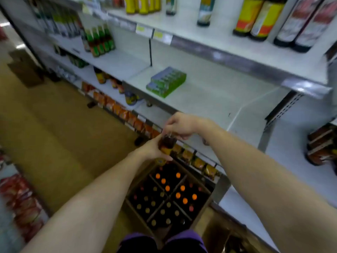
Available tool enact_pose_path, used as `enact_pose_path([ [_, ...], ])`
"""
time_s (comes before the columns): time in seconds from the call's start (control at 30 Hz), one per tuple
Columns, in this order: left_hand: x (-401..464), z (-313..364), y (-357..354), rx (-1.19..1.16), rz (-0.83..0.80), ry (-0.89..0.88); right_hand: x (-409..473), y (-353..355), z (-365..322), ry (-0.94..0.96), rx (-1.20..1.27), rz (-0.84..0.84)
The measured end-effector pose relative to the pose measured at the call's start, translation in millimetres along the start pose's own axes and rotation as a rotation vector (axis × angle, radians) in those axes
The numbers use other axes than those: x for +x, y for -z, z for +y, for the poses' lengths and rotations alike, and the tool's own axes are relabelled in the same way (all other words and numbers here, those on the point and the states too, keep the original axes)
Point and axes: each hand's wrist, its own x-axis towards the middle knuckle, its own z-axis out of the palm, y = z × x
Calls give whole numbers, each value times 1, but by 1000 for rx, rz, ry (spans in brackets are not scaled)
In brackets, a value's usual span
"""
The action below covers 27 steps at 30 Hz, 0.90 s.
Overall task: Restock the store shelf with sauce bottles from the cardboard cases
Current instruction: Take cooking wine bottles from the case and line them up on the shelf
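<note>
A dark sauce bottle [166,143] with a yellow label hangs above the open cardboard case [138,181]. My left hand [154,149] grips its body from the left. My right hand [179,126] pinches its top from above. The case stands on the floor below my hands, divided into compartments and filled with several dark bottles [167,196] with orange and pale caps. The white store shelf [215,92] lies just behind my hands, mostly bare.
A green shrink-wrapped pack [166,82] lies on the shelf. Tall bottles [259,19] stand on the shelf above, green-capped bottles [99,40] further left. Orange packets [127,115] hang along the lower shelf edge. A second carton [218,234] sits at lower right. Tan floor spreads left.
</note>
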Motion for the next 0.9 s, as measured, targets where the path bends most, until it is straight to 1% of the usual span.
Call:
enact_pose_path([
  [0.07,-4,52,16,-46,56,-98,-25,45,-19,21,47,116],
  [0.17,-7,116,34,-126,205,-221,-61,97,-39,53,118,302],
  [0.3,-7,184,62,-236,252,-300,-99,139,-46,132,359,617],
  [0.37,-9,216,72,-364,287,-346,-113,152,-39,114,414,735],
  [0.4,-11,233,77,-435,295,-371,-120,156,-34,85,412,766],
  [0.47,-17,267,84,-523,278,-425,-132,160,-20,25,388,784],
  [0.57,-22,315,93,-572,218,-510,-145,161,0,-7,373,760],
  [0.73,-27,386,76,-586,148,-677,-167,172,20,71,444,730],
  [0.8,-25,410,64,-599,131,-716,-180,186,26,111,503,723],
  [0.9,-21,442,46,-547,106,-742,-198,205,35,158,534,737],
])
